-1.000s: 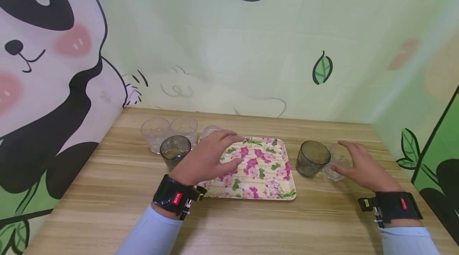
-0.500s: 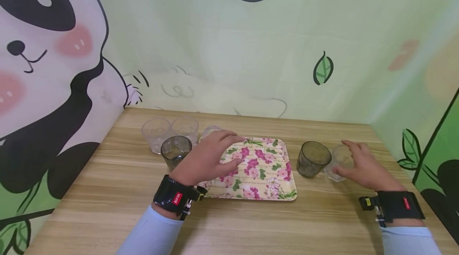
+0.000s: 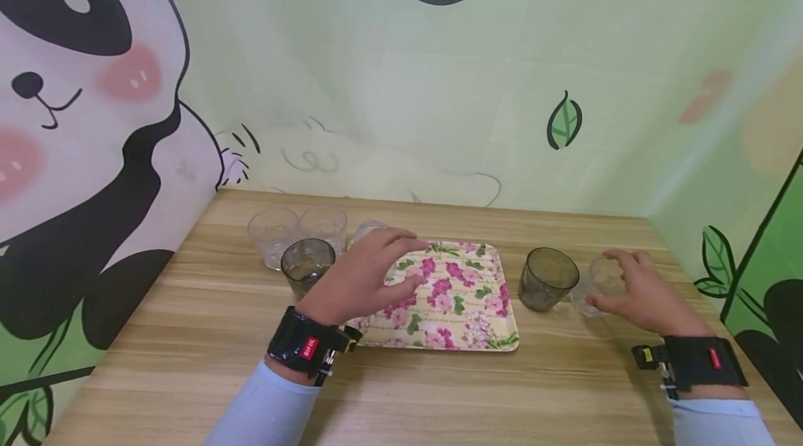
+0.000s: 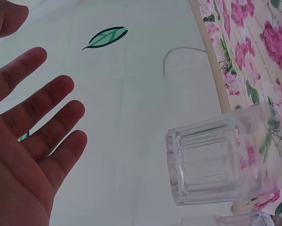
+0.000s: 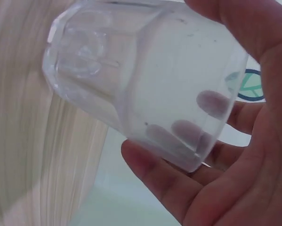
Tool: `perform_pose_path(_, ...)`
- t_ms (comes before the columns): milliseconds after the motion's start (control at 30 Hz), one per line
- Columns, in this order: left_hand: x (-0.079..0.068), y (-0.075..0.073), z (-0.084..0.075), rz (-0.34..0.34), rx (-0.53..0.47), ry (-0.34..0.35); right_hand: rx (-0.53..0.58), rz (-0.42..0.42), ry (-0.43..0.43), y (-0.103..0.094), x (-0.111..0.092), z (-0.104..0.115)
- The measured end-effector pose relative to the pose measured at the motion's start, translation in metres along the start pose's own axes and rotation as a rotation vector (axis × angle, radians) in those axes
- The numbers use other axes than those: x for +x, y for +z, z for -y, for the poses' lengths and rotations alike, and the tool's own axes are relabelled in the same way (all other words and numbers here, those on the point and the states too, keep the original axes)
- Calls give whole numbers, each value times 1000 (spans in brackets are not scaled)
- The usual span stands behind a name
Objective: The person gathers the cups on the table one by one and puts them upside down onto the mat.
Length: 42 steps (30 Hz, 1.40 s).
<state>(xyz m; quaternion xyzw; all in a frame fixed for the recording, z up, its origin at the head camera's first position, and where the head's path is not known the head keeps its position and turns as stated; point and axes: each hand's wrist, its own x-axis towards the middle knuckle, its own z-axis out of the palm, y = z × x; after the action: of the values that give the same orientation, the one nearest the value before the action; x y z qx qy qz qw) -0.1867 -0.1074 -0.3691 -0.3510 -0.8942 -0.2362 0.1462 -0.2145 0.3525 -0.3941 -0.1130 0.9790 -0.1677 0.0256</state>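
My right hand (image 3: pixel 649 296) grips a clear plastic cup (image 5: pixel 131 70), with thumb and fingers around its rim end. The cup leans toward the hand, its base down by the table, just right of a dark smoky cup (image 3: pixel 548 280). Over the left part of a floral tray (image 3: pixel 458 293), my left hand (image 3: pixel 364 275) hovers with fingers spread and nothing in them. Behind that hand an upturned clear cup (image 4: pixel 221 155) stands on the tray, mouth down. In the head view the left hand mostly hides it.
Two clear cups (image 3: pixel 274 237) (image 3: pixel 324 223) stand at the back left of the wooden table (image 3: pixel 502 397). A second smoky cup (image 3: pixel 306 266) stands in front of them, close to my left wrist. A printed backdrop (image 3: pixel 351 83) rises behind the table.
My right hand has shifted a little to the right, and the clear cup in it tilts more that way. The left hand stays where it was.
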Motion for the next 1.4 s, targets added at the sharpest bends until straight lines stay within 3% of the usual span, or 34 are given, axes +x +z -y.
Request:
perform_pose_path(567,2,-2,0,0,10,15,-15,-25,11,-5,0,-2)
perform_pose_path(967,0,-1,-1,14,10,-10,-10,-134,17,-7,-4,0)
perform_pose_path(1400,0,0,-2,21,-14,-19,42,-347,2,-8,-7,3)
